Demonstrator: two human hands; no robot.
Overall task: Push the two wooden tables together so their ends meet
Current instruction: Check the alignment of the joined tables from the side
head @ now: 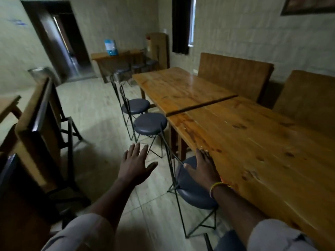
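The two wooden counters stand end to end along the right wall, the near counter [253,142] and the far counter [179,87] almost meeting: a thin dark wedge of gap remains, widest on the left side. A last nudge looks needed. The right hand [203,167] lies flat, fingers spread, on the near counter's left edge above a round stool [195,187]. The left hand [136,163] hovers open, holding nothing.

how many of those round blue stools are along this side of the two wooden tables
3: the nearest stool under the right hand, the middle stool by the tables' gap, the far stool beyond.
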